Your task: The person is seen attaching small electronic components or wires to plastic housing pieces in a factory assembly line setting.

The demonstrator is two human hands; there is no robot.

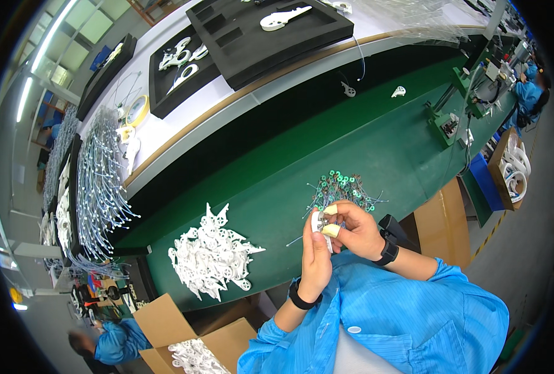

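One long green bench (277, 215) stretches before me, with a white shelf (170, 136) raised behind it. Three black trays sit up there: the broad tray (264, 53) carries a white moulded piece (283, 19) across its top, the middle tray (163, 105) holds several more white pieces (178, 57), and the narrow tray (93, 90) lies farther to my left, with contents too small to tell. By my left elbow an open carton (160, 321) is loaded with white parts (196, 357); off to my right a second carton (495, 168) contains white curved pieces (516, 165), just beside a blue bin (486, 181). Any lettering on these containers is too small for me to read.

A thick bundle of pale cables (102, 187) hangs at the shelf's left end. On the bench, a heap of white parts (211, 258) lies to my left, and a smaller cluster of cables with green rings (345, 187) lies just beyond my fingers.

My left hand (316, 262) pinches a white part (316, 222) between thumb and fingers, in front of my chest, above the bench's near side. My right hand (358, 234) presses thumb and forefinger onto the same piece, their tips wrapped in yellow covers (331, 231).
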